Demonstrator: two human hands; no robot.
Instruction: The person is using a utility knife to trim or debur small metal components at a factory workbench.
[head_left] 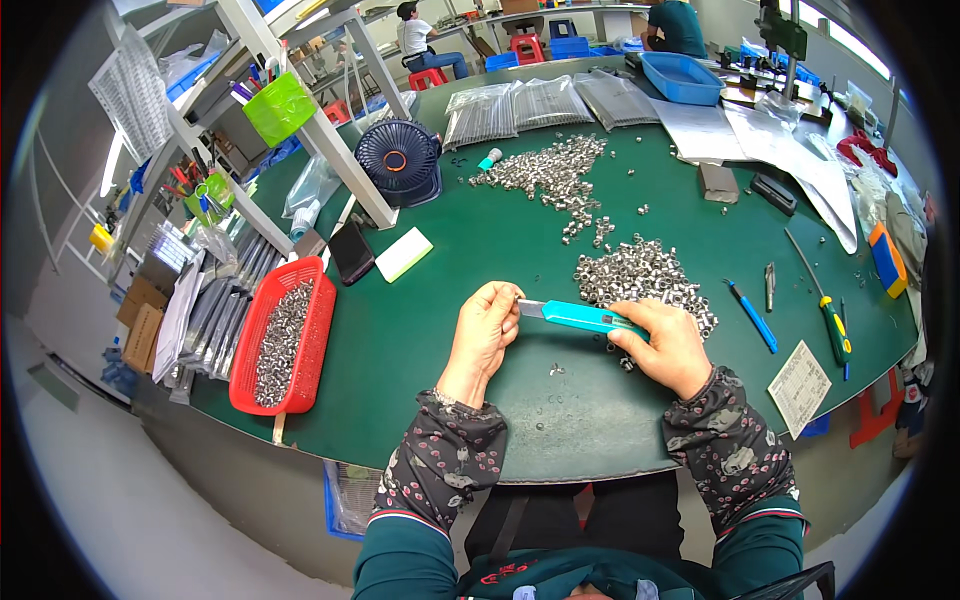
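Observation:
My right hand grips a teal utility knife by its handle, with the blade out and pointing left. The blade's end meets the fingertips of my left hand. Thumb and fingers there are pinched together on something tiny that I cannot make out. Just beyond my right hand lies a pile of small silvery metal rings, partly covered by that hand. On the green tabletop between my forearms are a few tiny loose bits.
A red plastic basket of small metal parts stands left. Farther off are a black fan, a second pile of rings and a blue tray. A blue pen-like tool and a screwdriver lie right.

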